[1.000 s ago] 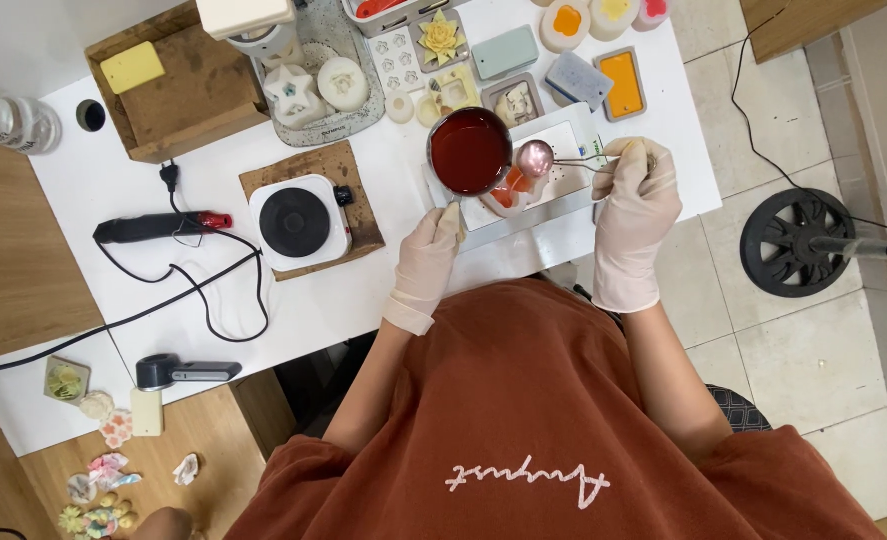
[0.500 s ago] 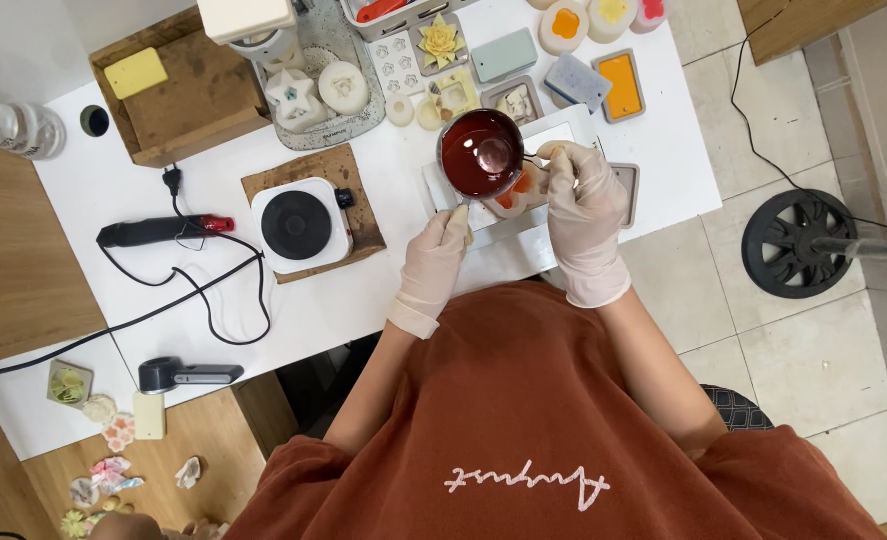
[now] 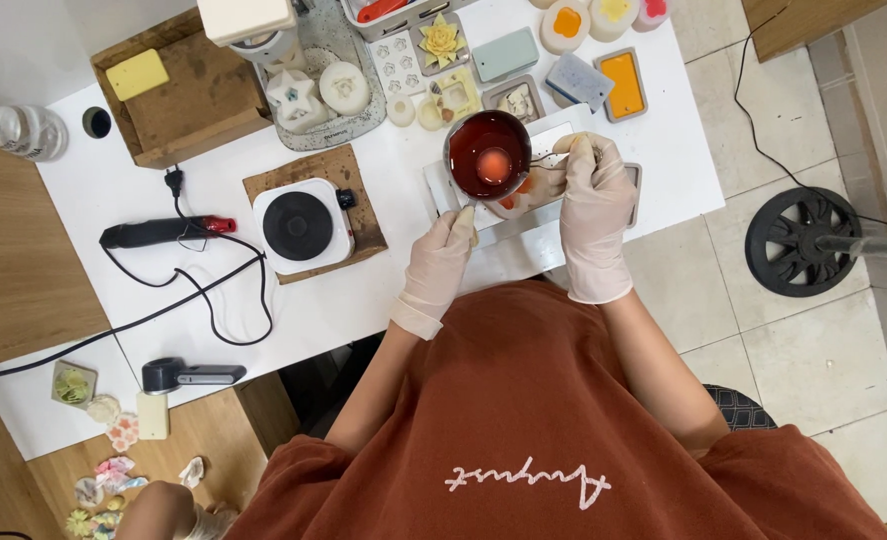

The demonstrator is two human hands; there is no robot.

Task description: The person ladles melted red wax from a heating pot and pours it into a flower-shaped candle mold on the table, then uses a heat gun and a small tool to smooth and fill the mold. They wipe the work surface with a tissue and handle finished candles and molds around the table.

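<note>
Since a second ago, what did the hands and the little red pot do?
The right hand slid left from the table's edge to the small pot of red liquid, which now sits over the white mould tray. The left hand kept its grip on the pot's handle. The hot plate and black heat gun stayed put.

Craft workshop: moulds [image 3: 504,55], hotplate [image 3: 299,226], white worktable [image 3: 144,300].
</note>
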